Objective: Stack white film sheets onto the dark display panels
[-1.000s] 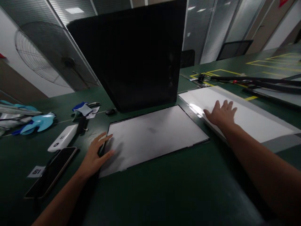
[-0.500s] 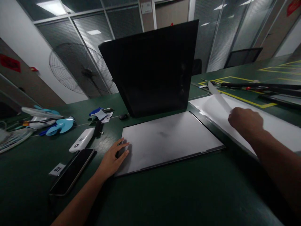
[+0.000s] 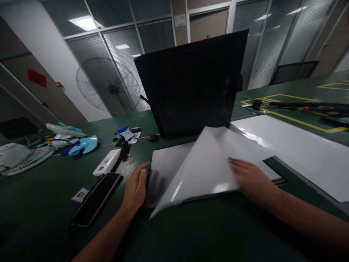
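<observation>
A flat panel with a pale grey face and dark thin edges lies on the green table. Along its left edge rests my left hand, fingers stretched out and thumb apart, not wrapped round anything. A glossy white sheet, thin and bending, slants over most of the panel, its near-left corner hanging past the front edge. My right hand, slightly blurred, has the sheet by its near right side; the thumb is hidden. More white sheet material lies flat to the right.
A large black screen-like panel stands behind. To the left lie a phone, a white numbered device, blue fan blades and white fan parts. Dark rods lie at the far right near yellow tape.
My right hand has brought the white sheet from the right over the panel. My left hand has shifted off the panel's face to its left edge. The view has turned slightly left.
</observation>
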Available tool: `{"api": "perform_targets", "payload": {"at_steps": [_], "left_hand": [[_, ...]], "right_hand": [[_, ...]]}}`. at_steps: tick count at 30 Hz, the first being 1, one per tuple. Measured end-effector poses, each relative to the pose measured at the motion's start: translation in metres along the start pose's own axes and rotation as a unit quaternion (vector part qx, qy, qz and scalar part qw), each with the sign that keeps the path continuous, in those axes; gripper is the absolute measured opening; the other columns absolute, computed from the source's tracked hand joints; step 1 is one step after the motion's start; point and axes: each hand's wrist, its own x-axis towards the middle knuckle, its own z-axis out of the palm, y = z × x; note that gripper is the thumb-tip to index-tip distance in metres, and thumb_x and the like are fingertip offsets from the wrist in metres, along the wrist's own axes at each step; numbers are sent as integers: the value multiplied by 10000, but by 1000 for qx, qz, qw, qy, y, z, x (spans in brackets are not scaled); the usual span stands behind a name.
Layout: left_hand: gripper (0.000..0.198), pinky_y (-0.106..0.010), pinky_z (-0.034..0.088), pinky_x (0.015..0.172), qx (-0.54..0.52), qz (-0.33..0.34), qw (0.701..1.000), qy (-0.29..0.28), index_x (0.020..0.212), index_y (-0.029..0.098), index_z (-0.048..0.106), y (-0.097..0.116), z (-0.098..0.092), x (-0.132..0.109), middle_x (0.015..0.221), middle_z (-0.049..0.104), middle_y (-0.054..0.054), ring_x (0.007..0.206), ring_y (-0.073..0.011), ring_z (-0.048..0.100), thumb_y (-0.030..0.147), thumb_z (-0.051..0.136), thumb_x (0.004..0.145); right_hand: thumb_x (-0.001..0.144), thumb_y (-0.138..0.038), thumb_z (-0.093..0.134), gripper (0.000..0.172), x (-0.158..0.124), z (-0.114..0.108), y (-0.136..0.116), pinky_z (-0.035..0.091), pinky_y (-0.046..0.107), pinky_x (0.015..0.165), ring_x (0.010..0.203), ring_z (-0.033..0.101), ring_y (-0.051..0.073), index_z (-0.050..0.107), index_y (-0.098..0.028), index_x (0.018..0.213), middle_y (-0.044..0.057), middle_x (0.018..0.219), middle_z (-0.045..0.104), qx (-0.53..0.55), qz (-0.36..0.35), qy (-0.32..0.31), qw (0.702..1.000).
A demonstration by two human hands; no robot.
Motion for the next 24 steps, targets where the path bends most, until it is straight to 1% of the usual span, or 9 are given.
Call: {"api": "perform_targets", "payload": {"at_steps": [3, 6, 9, 12, 15, 17, 19, 21, 24], "left_hand": [[671, -503, 535, 1124, -52, 18, 998, 31, 1277, 185, 700, 2, -3, -7, 1332, 745, -149, 1248, -313, 700, 671, 274, 1100], [686, -495, 565, 1044, -51, 76, 996, 16, 1280, 180, 688, 7, -8, -10, 1278, 738, -155, 1182, -319, 705, 672, 245, 1098], [591, -530, 548, 1101, 18, 93, 995, 30, 1361, 196, 650, 12, -10, -11, 1350, 710, -153, 1268, -354, 676, 656, 488, 1028], [710, -589, 501, 1189, 78, 59, 994, 45, 1498, 194, 565, 13, -7, -11, 1503, 636, -169, 1391, -390, 617, 578, 683, 912], [910, -609, 497, 1208, 84, -5, 996, 43, 1648, 190, 406, 10, -2, -10, 1631, 535, -187, 1403, -387, 626, 532, 724, 867], [974, -620, 491, 1218, 79, -41, 995, 36, 1692, 202, 337, 6, -1, -9, 1675, 494, -188, 1406, -384, 632, 540, 725, 865], [976, -635, 476, 1232, 89, -49, 995, 25, 1691, 215, 356, 2, -1, -7, 1684, 487, -182, 1435, -393, 611, 557, 735, 859], [944, -645, 469, 1238, 110, -31, 993, 15, 1667, 229, 423, -2, -2, -6, 1689, 485, -168, 1473, -404, 572, 561, 749, 846], [754, -635, 474, 1238, 136, 18, 990, 22, 1499, 250, 648, -5, -5, -3, 1638, 550, -139, 1480, -405, 564, 579, 750, 828]], "right_hand": [[940, -13, 511, 557, -10, 16, -6, 645, 432, 1020, 1232, 739, 245, 737, -246, 1393, 74, 1404, 732, 10, -71, -9, 997], [958, -42, 514, 534, -13, 19, -7, 659, 478, 968, 1210, 750, 274, 744, -252, 1392, 86, 1386, 739, 24, -70, -30, 997], [955, -70, 543, 498, -10, 16, -7, 661, 482, 941, 1186, 756, 283, 755, -250, 1369, 87, 1356, 753, 23, -63, -35, 997], [950, -111, 590, 446, -8, 10, -8, 661, 462, 911, 1126, 769, 274, 760, -238, 1343, 91, 1316, 769, 17, -67, -26, 997], [951, -162, 639, 394, -10, 2, -11, 660, 441, 851, 1035, 776, 266, 765, -230, 1318, 100, 1278, 780, 8, -72, -6, 997], [953, -183, 657, 362, -12, -3, -14, 656, 428, 823, 994, 772, 261, 773, -229, 1294, 102, 1257, 785, 2, -69, 7, 998], [957, -195, 662, 335, -12, -7, -16, 654, 426, 812, 972, 766, 259, 784, -222, 1268, 101, 1242, 789, -1, -62, 13, 998], [959, -203, 665, 318, -11, -9, -16, 655, 423, 795, 961, 760, 258, 792, -216, 1250, 97, 1218, 795, 6, -58, 9, 998], [949, -207, 685, 308, -10, -8, -13, 657, 426, 785, 958, 750, 259, 800, -224, 1234, 80, 1183, 802, 22, -50, -15, 998]]}}
